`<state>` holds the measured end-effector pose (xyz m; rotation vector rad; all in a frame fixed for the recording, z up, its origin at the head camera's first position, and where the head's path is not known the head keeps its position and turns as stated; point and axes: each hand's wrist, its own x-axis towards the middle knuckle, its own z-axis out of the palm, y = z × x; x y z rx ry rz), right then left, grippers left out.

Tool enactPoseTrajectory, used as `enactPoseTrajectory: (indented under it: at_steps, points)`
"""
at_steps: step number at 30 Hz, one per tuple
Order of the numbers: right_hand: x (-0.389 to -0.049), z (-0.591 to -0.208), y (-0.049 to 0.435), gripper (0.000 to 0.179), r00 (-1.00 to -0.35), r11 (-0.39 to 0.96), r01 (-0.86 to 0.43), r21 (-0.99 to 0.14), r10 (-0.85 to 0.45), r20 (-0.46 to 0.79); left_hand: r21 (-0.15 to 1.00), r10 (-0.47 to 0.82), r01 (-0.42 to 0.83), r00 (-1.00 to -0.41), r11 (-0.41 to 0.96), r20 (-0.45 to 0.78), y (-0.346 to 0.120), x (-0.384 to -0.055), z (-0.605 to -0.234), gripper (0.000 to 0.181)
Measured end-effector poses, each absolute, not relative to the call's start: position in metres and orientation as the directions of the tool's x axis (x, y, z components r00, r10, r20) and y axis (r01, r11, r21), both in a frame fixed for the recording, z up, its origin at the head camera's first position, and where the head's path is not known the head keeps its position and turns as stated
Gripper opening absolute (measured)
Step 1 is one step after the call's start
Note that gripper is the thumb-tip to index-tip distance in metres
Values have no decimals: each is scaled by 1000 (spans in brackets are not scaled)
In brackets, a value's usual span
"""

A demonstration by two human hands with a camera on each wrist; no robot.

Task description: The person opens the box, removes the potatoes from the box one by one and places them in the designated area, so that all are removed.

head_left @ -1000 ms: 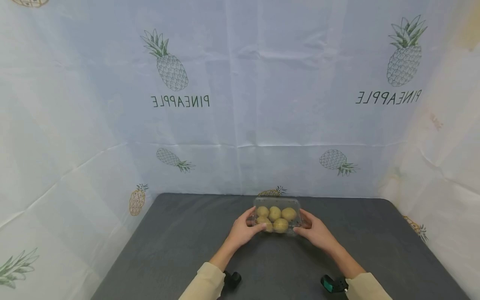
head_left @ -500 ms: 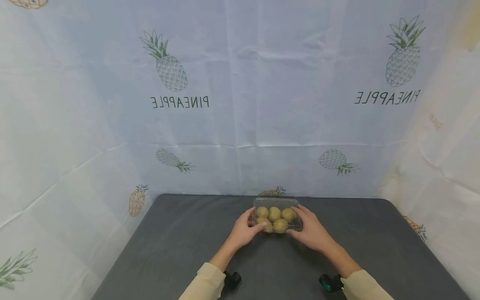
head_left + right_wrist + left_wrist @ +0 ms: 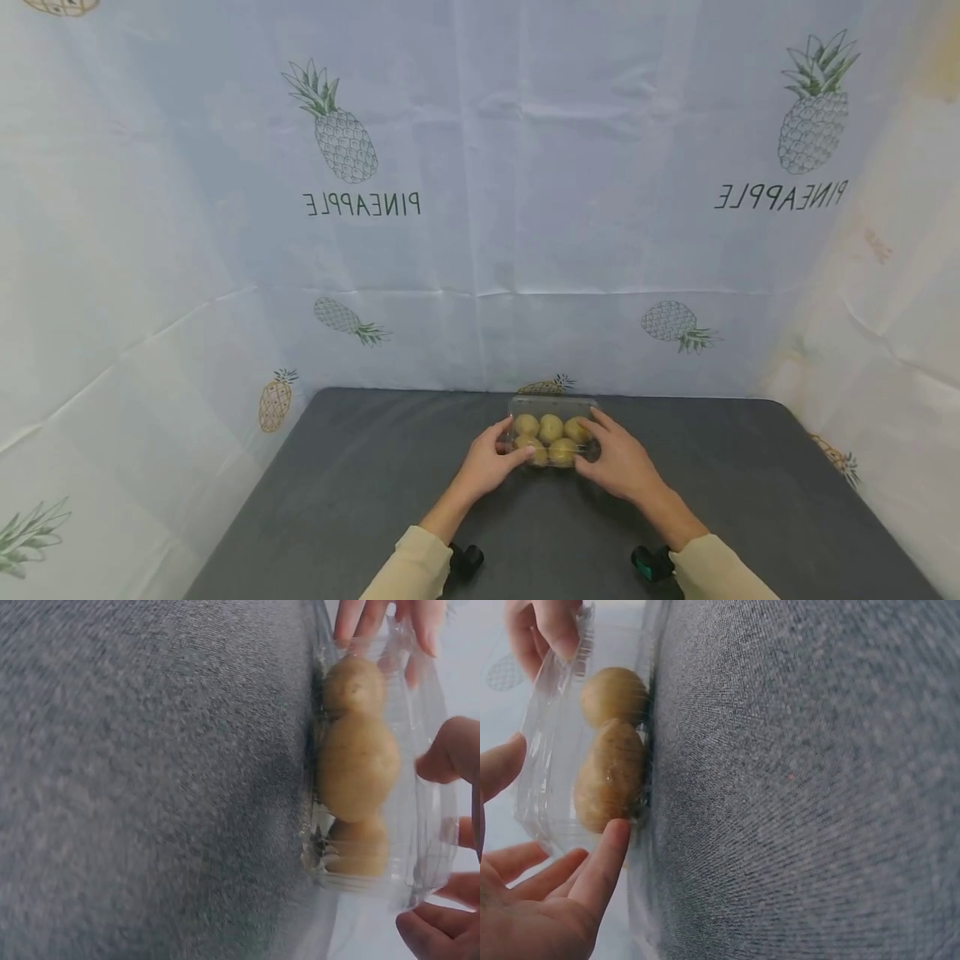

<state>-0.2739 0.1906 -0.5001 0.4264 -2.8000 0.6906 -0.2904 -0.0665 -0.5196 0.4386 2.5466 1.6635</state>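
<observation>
A clear plastic clamshell box point(image 3: 553, 406) sits near the table's far edge, its ridged lid over several yellow-brown potatoes point(image 3: 551, 428). My left hand point(image 3: 483, 462) holds the box's left end, thumb toward the front and fingers along the side. In the left wrist view one fingertip reaches the lower wall beside a potato point(image 3: 609, 780). My right hand point(image 3: 618, 458) grips the right end, its fingers over the lid's right part and its thumb at the front. In the right wrist view the thumb point(image 3: 448, 754) lies against the lid's edge and the fingers bend around the corner.
A dark grey cloth-covered table point(image 3: 360, 500) spreads around the box. Behind it and at both sides hangs a pale curtain point(image 3: 480, 208) printed with pineapples. Dark wrist cameras point(image 3: 467, 562) show under both beige sleeves point(image 3: 411, 567).
My right hand has shifted left from the box's right side, its fingers now further over the lid. The left hand and the box have stayed nearly in place.
</observation>
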Motion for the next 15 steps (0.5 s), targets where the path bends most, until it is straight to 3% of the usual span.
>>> enactPoseTrajectory:
  at_steps: [15]
  points:
    - [-278,-494,188,55,-946,866,-291,-406,-198,255,907,250,171,-965,385,76,-66,-290,-520,80]
